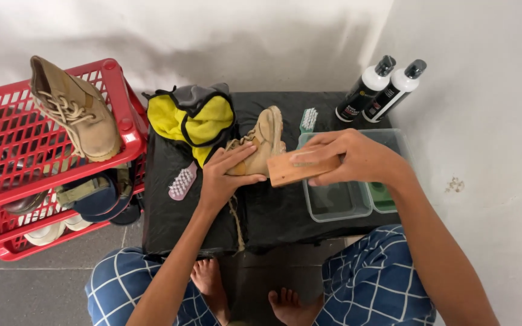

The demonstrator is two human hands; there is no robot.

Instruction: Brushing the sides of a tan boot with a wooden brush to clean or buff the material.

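On the far left stands a red plastic shoe rack [122, 130], and a tan lace-up boot [77, 111] sits on its top shelf, toe pointing down to the right. Lower shelves hold a dark blue shoe [95, 199] and other pairs, partly hidden.

Next to the rack is a low surface covered with black plastic sheet [170, 211]. On it lies a small pink-handled brush [181, 181] with white bristles up, and behind it a yellow and grey cloth [191, 118], bunched.

The left hand [228, 175] is closed around the ankle part of a second tan boot [264, 142], thumb on one side and fingers on top, and holds it on the sheet with the toe pointing away from the person. One lace hangs down over the front edge.

The right hand [348, 157] grips a wooden-backed brush [300, 169], fingers curled over its back, and holds it just beside the heel side of this boot. I cannot tell if the bristles touch the leather, because the wood hides them.

Behind are a green-handled brush [308, 119] and two bottles [382, 87] against the wall, and a clear plastic tub [333, 202] sits under the right hand.

As a judgement, the brushing is in the middle: the boot in hand looks dry and not yet washed, and the boot on the rack is untouched or finished; which one, the view does not show.
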